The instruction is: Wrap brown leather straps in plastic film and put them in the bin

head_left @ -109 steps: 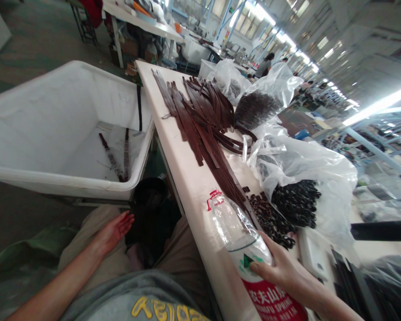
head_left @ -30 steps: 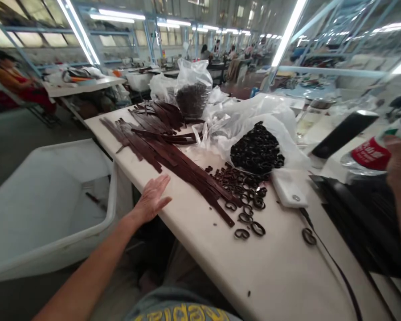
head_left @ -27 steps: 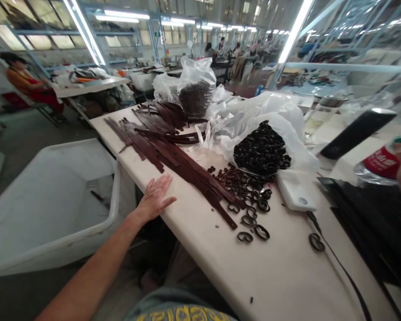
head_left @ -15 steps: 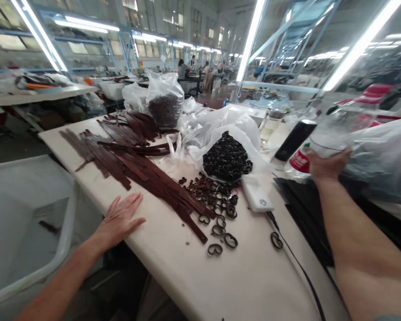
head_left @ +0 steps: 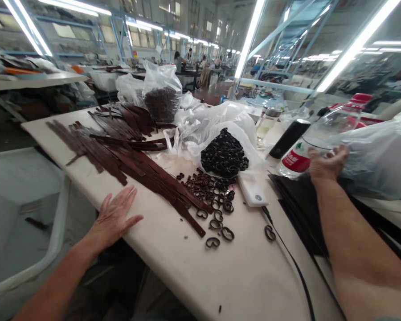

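Note:
My left hand (head_left: 115,215) lies flat at the near edge of the pale table, fingers stretched and thumb apart, holding nothing. Just beyond it spread dark brown leather strips (head_left: 153,178). My right hand (head_left: 329,164) is beside a large clear plastic bottle (head_left: 296,160) with a red label and red cap. Its fingers are apart and slightly bent; whether they touch the bottle is hard to see. Between the hands lie small dark looped pieces (head_left: 227,233), and a white plastic bag (head_left: 235,117) stands open, full of black loops (head_left: 224,154).
A white power bank (head_left: 253,191) with a black cable lies mid-table. Behind it is a black cylinder (head_left: 289,139). Black sheets (head_left: 297,203) lie under my right forearm. At lower left stands a white bin (head_left: 58,232). Another bag (head_left: 162,96) holds brown pieces.
The bottle's blurred red top now shows sharply, lower and further left. My right hand's fingers have drawn closer together beside the bottle. The view has shifted slightly; my left hand stays flat.

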Tool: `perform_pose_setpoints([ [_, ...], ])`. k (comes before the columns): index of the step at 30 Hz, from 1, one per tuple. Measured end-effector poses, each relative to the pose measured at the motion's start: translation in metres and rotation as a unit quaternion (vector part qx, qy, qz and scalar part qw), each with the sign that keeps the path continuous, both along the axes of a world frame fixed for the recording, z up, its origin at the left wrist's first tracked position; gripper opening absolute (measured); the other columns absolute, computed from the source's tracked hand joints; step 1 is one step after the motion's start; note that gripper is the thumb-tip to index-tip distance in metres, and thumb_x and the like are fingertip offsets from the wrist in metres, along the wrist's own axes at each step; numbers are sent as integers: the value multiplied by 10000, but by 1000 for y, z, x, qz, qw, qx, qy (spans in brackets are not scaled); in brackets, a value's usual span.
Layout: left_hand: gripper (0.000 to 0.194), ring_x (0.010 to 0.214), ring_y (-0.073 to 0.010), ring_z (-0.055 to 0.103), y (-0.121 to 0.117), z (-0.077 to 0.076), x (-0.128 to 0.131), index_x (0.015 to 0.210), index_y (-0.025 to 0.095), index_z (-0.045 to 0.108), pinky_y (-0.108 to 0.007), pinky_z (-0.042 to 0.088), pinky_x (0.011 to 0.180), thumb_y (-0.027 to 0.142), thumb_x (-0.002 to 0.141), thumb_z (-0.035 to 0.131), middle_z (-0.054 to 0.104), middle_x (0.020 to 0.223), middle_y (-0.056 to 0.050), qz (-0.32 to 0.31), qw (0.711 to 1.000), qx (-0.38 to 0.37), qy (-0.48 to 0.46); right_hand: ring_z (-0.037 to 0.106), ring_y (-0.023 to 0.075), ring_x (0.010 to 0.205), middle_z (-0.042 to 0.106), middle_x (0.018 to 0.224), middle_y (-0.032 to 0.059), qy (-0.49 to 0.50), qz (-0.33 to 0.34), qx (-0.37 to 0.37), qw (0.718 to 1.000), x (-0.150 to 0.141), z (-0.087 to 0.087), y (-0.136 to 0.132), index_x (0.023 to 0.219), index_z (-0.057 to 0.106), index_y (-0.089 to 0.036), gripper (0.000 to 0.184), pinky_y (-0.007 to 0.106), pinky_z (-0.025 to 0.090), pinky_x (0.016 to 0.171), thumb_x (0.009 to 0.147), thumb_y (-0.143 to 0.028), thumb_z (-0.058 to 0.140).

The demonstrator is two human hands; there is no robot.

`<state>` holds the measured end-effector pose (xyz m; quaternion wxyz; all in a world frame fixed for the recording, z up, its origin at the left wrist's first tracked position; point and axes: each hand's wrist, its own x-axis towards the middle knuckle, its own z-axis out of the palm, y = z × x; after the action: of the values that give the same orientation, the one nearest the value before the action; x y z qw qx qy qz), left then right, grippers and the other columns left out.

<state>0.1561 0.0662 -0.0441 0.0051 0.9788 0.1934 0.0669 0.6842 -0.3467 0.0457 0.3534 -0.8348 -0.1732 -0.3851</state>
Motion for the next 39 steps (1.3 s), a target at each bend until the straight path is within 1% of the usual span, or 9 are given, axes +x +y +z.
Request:
perform_pose_setpoints([
  [3,818,1394,-338,364,2,-4,-3,1457,45,382,-551,119,1154,628,891,283,402,1500,-222,10,1000,-11,8,592,274,1088,497,1270,325,23,-43,40,998,-22,18,-12,1349,394,-82,666,395,474,800,844,-451,621],
  [8,827,1412,-329,340,-5,3,4,1472,75,365,-546,141,1156,653,881,339,365,1525,-201,7,1000,-16,1,634,313,1092,623,1216,249,0,-14,59,998,-74,51,-10,1290,557,-119,653,428,513,800,758,-460,721],
  [17,727,1383,-328,390,-4,15,-5,1438,175,445,-575,158,1150,641,881,424,446,1487,-162,7,997,-21,-70,681,307,1003,671,1203,154,-7,128,3,992,-158,79,58,1227,646,-235,515,471,539,855,795,-512,615],
  [20,528,1285,-306,513,3,20,-20,1366,218,529,-559,207,1142,483,911,498,556,1398,-146,47,981,8,-186,659,292,1058,645,1252,123,0,243,-41,969,-187,70,103,1199,641,-251,411,464,539,888,837,-440,597],
  [23,262,1002,-246,682,13,26,-33,1031,238,710,-534,272,1130,350,932,495,751,1041,-75,64,956,-5,-287,611,261,1145,639,1248,97,30,387,-79,918,-215,51,165,1173,627,-230,342,465,481,1003,870,-380,578],
  [28,313,668,-179,676,27,28,-56,782,230,702,-487,425,1063,458,903,525,726,692,6,107,920,-92,-365,611,218,1133,644,1229,77,122,496,-226,830,-255,13,277,1139,637,-214,273,380,443,1041,893,-294,550],
  [31,316,809,-199,694,31,27,-75,826,217,706,-449,497,1002,456,907,515,743,871,-41,138,900,-121,-395,630,218,1094,659,1216,70,147,503,-283,804,-268,-7,332,1139,650,-208,259,356,473,995,895,-257,578],
  [34,342,1029,-240,667,33,22,-98,1144,213,645,-420,555,927,424,893,545,629,1268,-109,180,878,-128,-424,618,220,1106,652,1215,93,165,482,-327,796,-269,-18,376,1151,643,-182,242,380,476,983,943,-261,548],
  [39,454,1009,-236,686,27,-1,-140,1309,252,527,-429,547,968,394,881,578,588,1310,-102,185,892,-150,-385,611,226,1070,613,1221,86,191,419,-393,796,-267,-22,424,1188,601,-167,303,452,509,924,956,-358,563],
])
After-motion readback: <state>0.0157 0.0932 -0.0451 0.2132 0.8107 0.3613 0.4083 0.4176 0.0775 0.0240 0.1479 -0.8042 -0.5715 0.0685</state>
